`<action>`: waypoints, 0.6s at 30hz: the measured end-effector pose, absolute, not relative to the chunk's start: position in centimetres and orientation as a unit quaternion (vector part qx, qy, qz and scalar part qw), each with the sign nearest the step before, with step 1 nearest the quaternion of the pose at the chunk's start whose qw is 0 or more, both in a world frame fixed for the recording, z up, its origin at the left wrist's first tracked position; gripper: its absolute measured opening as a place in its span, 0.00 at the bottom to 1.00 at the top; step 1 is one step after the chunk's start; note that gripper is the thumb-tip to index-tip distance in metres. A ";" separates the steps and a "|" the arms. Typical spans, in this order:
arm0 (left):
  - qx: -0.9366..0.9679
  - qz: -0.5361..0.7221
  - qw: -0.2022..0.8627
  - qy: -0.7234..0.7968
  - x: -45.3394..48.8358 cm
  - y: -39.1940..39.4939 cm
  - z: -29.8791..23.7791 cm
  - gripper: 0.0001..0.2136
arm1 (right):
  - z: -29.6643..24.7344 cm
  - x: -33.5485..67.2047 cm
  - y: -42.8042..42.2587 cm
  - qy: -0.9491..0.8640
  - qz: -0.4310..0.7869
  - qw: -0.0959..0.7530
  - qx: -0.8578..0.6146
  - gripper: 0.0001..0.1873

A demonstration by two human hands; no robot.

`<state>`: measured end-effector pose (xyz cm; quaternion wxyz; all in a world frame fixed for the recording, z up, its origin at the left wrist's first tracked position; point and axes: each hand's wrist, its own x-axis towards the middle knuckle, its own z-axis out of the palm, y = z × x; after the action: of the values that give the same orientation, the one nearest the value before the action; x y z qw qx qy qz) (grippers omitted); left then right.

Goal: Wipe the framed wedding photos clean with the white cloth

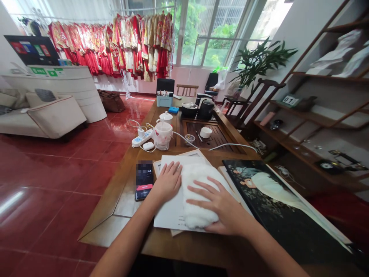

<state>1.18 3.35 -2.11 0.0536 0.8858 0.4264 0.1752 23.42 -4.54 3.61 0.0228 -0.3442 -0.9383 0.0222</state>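
Fingers of right hand (pixel 223 202) spread wide over white cloth (pixel 198 175); fingers of left hand (pixel 170 182) lie flat, closer together, at cloth's left edge. Cloth sits bunched on white board (pixel 168 211), on tabletop (pixel 123 209). Pressing or smoothing looks underway, not finished: cloth in place, neither hand lifted off. Board beneath cloth hidden, cannot tell its state.

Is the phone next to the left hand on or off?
On. The phone beside the left hand is lit up, showing white digits and a pink bar.
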 end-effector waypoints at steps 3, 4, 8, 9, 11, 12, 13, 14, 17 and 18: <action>0.887 0.175 0.060 0.423 1.1 3.4 -2.2 0.22 | 3.3 23.7 -2.6 -0.922 -0.006 0.044 -0.383 0.37; 0.888 0.174 0.061 0.422 1.1 3.5 -2.3 0.22 | 3.2 23.7 -1.8 -0.916 -0.016 0.050 -0.397 0.36; 0.888 0.175 0.063 0.420 1.2 3.5 -2.4 0.22 | 3.0 23.4 0.6 -0.894 -0.042 0.069 -0.440 0.35; 0.888 0.174 0.063 0.421 1.2 3.5 -2.4 0.22 | 3.0 23.4 0.9 -0.892 -0.045 0.074 -0.444 0.34; 0.887 0.170 0.062 0.425 1.2 3.5 -2.3 0.22 | 3.0 23.2 0.8 -0.894 -0.046 0.079 -0.439 0.32; 0.886 0.168 0.061 0.427 1.3 3.4 -2.3 0.22 | 3.0 23.2 0.4 -0.897 -0.045 0.079 -0.432 0.32; 0.886 0.166 0.059 0.429 1.3 3.4 -2.2 0.22 | 3.0 23.2 0.0 -0.901 -0.042 0.077 -0.424 0.31; 0.885 0.166 0.058 0.431 1.3 3.4 -2.2 0.22 | 3.0 23.2 -0.6 -0.906 -0.039 0.074 -0.415 0.31; 0.884 0.167 0.054 0.434 1.3 3.3 -2.1 0.22 | 3.1 23.3 -2.9 -0.919 -0.023 0.060 -0.389 0.32; 0.884 0.168 0.053 0.434 1.3 3.3 -2.1 0.22 | 3.1 23.3 -3.8 -0.924 -0.015 0.054 -0.379 0.33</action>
<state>1.29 3.26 -2.07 0.0528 0.8836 0.4340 0.1678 23.31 -3.77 3.10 0.0543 -0.3789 -0.9237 -0.0149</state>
